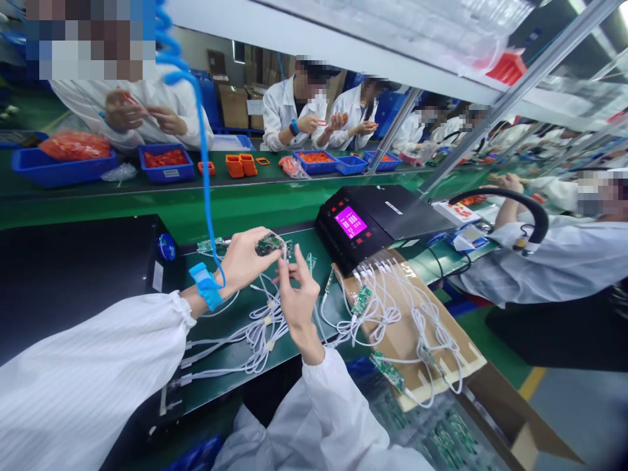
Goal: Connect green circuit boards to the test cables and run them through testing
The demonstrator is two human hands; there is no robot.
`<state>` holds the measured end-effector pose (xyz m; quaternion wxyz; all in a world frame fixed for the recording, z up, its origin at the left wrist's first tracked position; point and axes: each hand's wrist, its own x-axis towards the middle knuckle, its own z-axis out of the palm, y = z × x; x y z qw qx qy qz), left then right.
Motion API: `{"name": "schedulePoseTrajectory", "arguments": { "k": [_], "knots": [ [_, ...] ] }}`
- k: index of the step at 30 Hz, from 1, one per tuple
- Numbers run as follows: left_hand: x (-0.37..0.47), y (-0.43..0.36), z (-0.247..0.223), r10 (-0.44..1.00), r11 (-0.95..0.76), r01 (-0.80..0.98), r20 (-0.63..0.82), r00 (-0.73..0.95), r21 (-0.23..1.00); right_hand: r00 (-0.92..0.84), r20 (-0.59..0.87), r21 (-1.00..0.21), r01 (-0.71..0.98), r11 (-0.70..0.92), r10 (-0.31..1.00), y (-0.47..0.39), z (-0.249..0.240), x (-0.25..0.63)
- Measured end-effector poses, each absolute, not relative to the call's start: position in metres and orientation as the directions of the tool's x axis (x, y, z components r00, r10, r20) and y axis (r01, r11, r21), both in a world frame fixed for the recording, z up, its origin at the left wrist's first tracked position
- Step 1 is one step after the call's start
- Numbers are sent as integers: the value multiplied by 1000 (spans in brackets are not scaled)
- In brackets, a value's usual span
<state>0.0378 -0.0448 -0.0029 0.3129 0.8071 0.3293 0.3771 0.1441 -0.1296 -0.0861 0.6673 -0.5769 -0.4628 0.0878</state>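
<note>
My left hand (pixel 248 256), with a blue strap (pixel 206 286) round its wrist, is closed on a green circuit board (pixel 269 244). Close against the board's right end, my right hand (pixel 297 291) pinches a white cable (pixel 284 251) between its fingertips. Whether the plug sits in the board is too small to tell. Below both hands, a bundle of white cables (pixel 265 327) lies on the green table (pixel 299 376). Another green board (pixel 210 246) rests just left of my left hand.
A black device (pixel 350 226) with a lit pink screen stands right of centre, cabled to boards on cardboard (pixel 458 327). A black box (pixel 78 281) fills the left. A blue coiled cord (pixel 203 163) hangs down to my wrist. People work across the line and at right.
</note>
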Motion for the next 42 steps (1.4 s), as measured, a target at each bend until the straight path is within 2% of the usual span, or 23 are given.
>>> {"name": "schedulePoseTrajectory", "arguments": {
  "k": [2,8,23,28,42],
  "knots": [
    [39,-47,-3,746,-614,299,413,523,731,593,522,-851,404,335,613,-130,-86,142],
    [38,-46,-5,764,-598,318,401,506,736,575,693,-717,618,324,435,-132,-81,146],
    [39,-49,-6,783,-574,336,380,493,746,567,721,-688,653,315,399,-132,-79,145],
    [40,-51,-6,797,-552,324,373,475,768,563,744,-668,646,369,360,-129,-75,142],
    [42,-50,-9,820,-521,335,352,451,785,627,700,-714,599,363,343,-122,-76,136]
  ]
}}
